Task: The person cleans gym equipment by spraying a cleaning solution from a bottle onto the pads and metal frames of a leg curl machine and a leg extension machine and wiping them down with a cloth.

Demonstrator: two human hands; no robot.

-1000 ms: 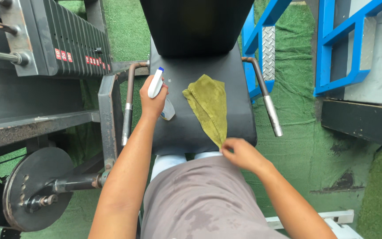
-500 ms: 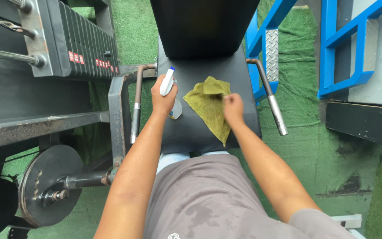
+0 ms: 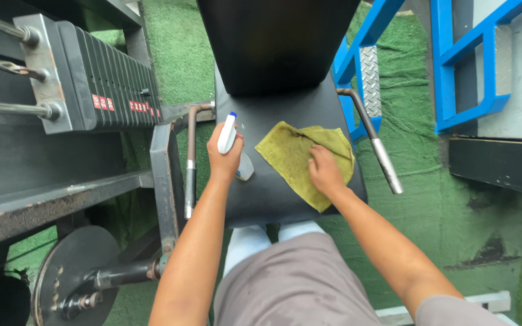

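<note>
A black padded seat (image 3: 267, 187) of a gym machine lies below me, its backrest (image 3: 276, 42) rising beyond. My left hand (image 3: 223, 158) grips a white spray bottle (image 3: 229, 134) with a blue tip, held over the seat's left side. An olive-green cloth (image 3: 291, 154) is spread over the seat's right half. My right hand (image 3: 323, 170) lies flat on the cloth, fingers pressed onto it.
A weight stack (image 3: 101, 81) with guide rods stands at the left. Metal handles (image 3: 190, 175) (image 3: 382, 154) flank the seat. A round steel plate (image 3: 70, 278) sits at lower left. Blue frame bars (image 3: 454, 66) stand at the right on green turf (image 3: 430, 199).
My right hand moved from the cloth's near corner up onto it and spread it wider across the seat. The left hand kept the bottle in about the same place.
</note>
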